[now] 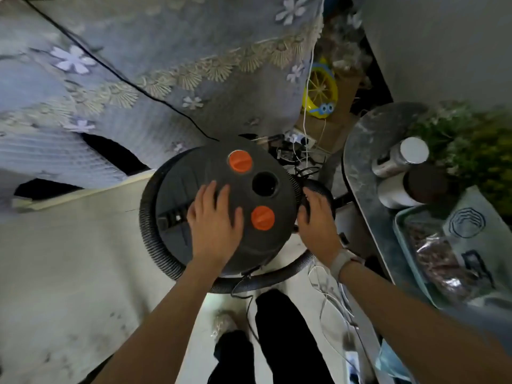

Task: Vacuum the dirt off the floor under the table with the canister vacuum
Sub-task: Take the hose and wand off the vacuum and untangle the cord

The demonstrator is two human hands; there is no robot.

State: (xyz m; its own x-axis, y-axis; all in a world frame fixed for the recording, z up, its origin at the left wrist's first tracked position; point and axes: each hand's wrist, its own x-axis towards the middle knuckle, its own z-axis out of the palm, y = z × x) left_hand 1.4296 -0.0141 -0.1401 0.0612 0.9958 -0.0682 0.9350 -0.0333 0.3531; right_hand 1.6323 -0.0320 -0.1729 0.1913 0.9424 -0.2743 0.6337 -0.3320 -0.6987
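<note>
My left hand (214,220) lies flat, fingers spread, on the canister vacuum (221,206) lid beside its two orange knobs (262,221). My right hand (314,217) curls round the ribbed hose (318,189) at the canister's right edge.

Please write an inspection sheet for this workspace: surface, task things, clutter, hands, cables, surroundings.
Surface: pale, stained floor.
Job's things: round black canister vacuum with two orange knobs; black ribbed hose curls around it.
Clutter: grey marbled side table carries white jars and a teal tray; yellow toy behind.
Grippers: left hand lies flat on the lid; right hand grips the hose at the canister's side.
Cables: thin black cord; white wires.
Surroundings: floral lace cloth.
</note>
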